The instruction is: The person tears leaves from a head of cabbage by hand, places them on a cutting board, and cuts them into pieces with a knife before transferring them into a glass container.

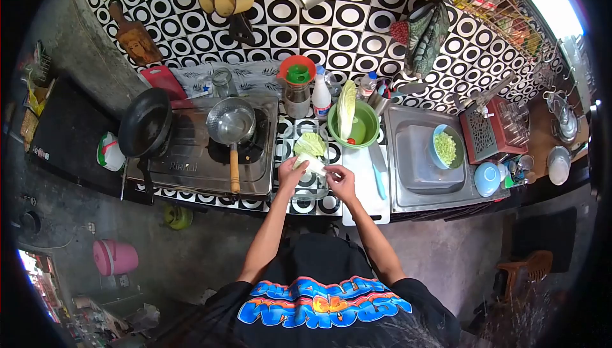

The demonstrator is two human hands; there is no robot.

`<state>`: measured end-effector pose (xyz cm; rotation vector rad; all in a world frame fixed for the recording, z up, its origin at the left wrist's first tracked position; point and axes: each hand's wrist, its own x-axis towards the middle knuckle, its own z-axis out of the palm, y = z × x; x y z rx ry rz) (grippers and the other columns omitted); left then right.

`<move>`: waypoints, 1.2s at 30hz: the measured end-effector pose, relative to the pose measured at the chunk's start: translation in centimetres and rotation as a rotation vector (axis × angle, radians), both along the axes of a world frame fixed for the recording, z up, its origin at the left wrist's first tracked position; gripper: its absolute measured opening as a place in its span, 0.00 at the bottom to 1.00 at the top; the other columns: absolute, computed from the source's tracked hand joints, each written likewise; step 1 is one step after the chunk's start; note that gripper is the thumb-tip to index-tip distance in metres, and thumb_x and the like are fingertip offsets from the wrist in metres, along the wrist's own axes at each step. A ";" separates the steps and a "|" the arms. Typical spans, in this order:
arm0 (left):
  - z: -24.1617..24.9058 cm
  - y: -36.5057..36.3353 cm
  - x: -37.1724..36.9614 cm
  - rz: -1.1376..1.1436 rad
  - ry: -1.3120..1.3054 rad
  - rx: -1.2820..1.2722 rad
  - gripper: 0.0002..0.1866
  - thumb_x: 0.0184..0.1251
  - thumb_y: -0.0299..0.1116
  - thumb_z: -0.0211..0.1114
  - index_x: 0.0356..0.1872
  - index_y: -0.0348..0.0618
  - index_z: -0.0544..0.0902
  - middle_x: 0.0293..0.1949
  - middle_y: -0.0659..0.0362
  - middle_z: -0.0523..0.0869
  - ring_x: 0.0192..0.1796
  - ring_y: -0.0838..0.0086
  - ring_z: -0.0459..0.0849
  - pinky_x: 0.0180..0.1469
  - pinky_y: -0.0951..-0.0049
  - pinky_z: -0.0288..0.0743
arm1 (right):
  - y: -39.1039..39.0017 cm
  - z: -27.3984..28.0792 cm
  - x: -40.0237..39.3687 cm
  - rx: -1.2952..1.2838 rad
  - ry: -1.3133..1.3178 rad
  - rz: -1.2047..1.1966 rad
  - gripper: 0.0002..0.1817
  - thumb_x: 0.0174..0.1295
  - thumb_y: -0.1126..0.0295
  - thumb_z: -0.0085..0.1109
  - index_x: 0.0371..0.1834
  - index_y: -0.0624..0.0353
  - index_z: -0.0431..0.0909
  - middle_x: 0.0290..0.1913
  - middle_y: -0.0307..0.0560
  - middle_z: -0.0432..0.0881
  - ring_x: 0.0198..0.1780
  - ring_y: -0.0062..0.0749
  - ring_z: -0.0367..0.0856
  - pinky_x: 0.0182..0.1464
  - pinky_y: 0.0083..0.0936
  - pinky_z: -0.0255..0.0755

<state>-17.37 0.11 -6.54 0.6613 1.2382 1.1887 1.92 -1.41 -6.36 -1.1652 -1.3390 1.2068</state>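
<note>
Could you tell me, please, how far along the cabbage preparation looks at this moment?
Some looks done: a blue bowl in the sink holds chopped green pieces. In hand: the left hand and right hand hold a pale cabbage leaf above a glass dish, with another leaf beyond. Left: a larger cabbage piece stands uncut in the green bowl.

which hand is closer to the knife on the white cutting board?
Right. The right hand is just left of the knife on the cutting board; the left hand is farther left, holding the cabbage leaf.
</note>
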 end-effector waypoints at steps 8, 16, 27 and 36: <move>-2.4 -0.4 -0.3 -0.035 -0.003 0.035 0.20 0.74 0.39 0.65 0.55 0.31 0.81 0.43 0.60 0.87 0.45 0.80 0.84 0.44 0.79 0.79 | 1.4 0.0 0.2 -0.219 0.208 0.064 0.21 0.54 0.81 0.75 0.52 0.64 0.80 0.36 0.40 0.88 0.37 0.20 0.84 0.44 0.17 0.79; -0.3 -0.3 -1.0 -0.166 0.364 0.258 0.20 0.69 0.38 0.70 0.53 0.32 0.84 0.43 0.58 0.89 0.42 0.77 0.85 0.47 0.77 0.78 | 1.7 0.7 1.2 -0.251 0.041 0.165 0.11 0.54 0.78 0.76 0.39 0.66 0.85 0.31 0.37 0.87 0.31 0.12 0.79 0.33 0.13 0.71; -0.1 -1.0 -2.2 -0.098 0.714 0.316 0.11 0.63 0.37 0.72 0.39 0.39 0.90 0.35 0.52 0.91 0.38 0.66 0.90 0.43 0.69 0.80 | 0.7 -0.7 3.7 -0.218 -0.222 0.136 0.10 0.53 0.75 0.78 0.35 0.66 0.86 0.29 0.38 0.86 0.29 0.13 0.79 0.32 0.15 0.73; 2.0 -2.7 -2.0 -0.167 0.720 0.227 0.13 0.59 0.42 0.76 0.35 0.42 0.91 0.31 0.55 0.91 0.33 0.70 0.89 0.38 0.69 0.78 | -0.9 0.1 1.6 -0.349 -0.028 0.001 0.14 0.53 0.79 0.77 0.42 0.64 0.83 0.27 0.37 0.85 0.27 0.13 0.78 0.30 0.13 0.70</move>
